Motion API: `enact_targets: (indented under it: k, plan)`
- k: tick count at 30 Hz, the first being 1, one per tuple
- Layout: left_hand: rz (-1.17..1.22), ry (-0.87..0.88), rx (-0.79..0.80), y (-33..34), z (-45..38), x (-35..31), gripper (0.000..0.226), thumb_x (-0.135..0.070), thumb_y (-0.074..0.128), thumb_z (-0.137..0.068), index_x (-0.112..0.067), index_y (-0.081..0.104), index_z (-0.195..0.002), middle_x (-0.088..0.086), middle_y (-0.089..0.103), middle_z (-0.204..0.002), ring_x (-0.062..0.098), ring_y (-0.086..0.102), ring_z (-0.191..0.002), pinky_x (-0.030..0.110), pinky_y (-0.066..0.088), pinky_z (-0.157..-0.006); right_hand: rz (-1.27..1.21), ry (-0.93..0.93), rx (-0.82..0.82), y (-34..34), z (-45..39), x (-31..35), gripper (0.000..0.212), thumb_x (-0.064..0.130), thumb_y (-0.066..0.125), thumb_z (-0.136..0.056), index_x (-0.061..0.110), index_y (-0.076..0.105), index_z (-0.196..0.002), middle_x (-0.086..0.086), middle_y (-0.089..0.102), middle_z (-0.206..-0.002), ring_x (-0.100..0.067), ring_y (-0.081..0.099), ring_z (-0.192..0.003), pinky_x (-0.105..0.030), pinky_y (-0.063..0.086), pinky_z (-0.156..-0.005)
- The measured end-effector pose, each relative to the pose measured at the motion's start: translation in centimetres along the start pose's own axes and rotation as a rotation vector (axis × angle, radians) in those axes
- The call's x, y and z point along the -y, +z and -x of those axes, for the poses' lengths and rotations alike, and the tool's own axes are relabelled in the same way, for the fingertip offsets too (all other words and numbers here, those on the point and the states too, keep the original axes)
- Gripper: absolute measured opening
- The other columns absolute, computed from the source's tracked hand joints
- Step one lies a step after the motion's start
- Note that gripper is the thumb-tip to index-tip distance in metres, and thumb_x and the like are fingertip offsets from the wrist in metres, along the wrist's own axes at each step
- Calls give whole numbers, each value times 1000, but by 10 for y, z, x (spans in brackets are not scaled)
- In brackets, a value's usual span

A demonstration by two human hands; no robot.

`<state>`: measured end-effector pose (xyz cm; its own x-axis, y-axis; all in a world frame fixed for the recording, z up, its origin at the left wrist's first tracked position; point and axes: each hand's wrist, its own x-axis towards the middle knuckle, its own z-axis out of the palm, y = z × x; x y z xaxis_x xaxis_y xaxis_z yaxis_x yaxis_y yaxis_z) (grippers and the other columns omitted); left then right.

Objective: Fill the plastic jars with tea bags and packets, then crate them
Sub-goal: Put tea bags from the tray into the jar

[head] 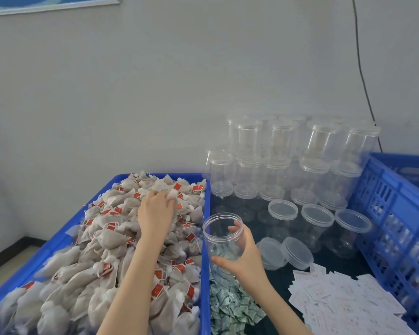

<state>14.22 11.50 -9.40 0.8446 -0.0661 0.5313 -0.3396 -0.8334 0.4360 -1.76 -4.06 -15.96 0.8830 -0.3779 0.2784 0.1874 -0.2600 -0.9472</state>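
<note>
A blue tray (58, 235) on the left is heaped with grey tea bags (102, 238) that carry red tags. My left hand (156, 209) reaches into the heap near its far end, fingers curled on a tea bag (171, 195). My right hand (242, 259) grips an open clear plastic jar (223, 235), tilted toward the tray beside its right wall. Small green-and-white packets (230, 308) lie in a pile below the jar. White flat packets (341, 301) lie spread at the lower right.
Several clear lidded jars (283, 146) stand stacked against the wall, with more jars (317, 221) in front. Two loose lids (286, 252) lie on the dark table. A blue slatted crate (397, 213) stands at the right. A black cable (363, 76) hangs down the wall.
</note>
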Motion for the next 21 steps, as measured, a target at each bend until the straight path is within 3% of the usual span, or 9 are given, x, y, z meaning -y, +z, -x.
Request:
enact_targets:
  k: [2,5,8,13,17,19,21]
  plan:
    - [319,-38,11,-8,1,-10,12,-28,54,-95,-18,62,-97,-5,61,-83,9,56,-72,19,42,-60,-4,6,7,0,-2,-1,87,40,87,-49,45,42,-124,41,52,-119,17,47,-116,1,40,-85]
    - [785,-95,92,-21,6,-26,13,-20,59,-93,-28,51,-101,-10,61,-92,-1,56,-78,14,41,-63,-4,12,21,-1,-5,-2,88,42,87,-49,46,42,-124,42,51,-119,18,47,-116,0,40,-84]
    - [1107,-69,266,-26,17,-42,17,-12,58,-94,-28,52,-97,-1,69,-93,10,67,-81,20,53,-64,8,3,38,-1,-5,-1,86,43,85,-49,48,42,-123,45,50,-118,18,48,-116,0,40,-84]
    - [1042,93,545,-24,27,-57,25,-1,58,-91,-23,58,-102,3,67,-98,20,66,-93,23,56,-70,40,-19,25,1,-7,0,86,43,86,-52,48,42,-126,35,53,-124,9,53,-118,-7,45,-87]
    - [874,344,746,-20,35,-58,18,-6,62,-88,-20,64,-99,-7,69,-95,11,66,-96,21,53,-82,66,-6,17,2,-7,-2,88,42,87,-53,49,42,-128,23,59,-122,1,57,-114,-25,51,-92]
    - [831,388,782,-20,33,-55,23,-6,61,-87,-23,67,-101,-13,69,-99,5,64,-99,22,53,-88,72,4,12,2,-6,-2,89,45,85,-50,52,40,-127,25,57,-124,8,53,-116,-18,49,-90]
    - [802,332,671,-15,25,-48,30,-4,58,-87,-31,66,-97,-20,67,-96,-1,62,-97,21,52,-84,49,25,8,2,-4,-2,89,46,83,-47,52,40,-125,28,55,-123,16,48,-116,-6,45,-84]
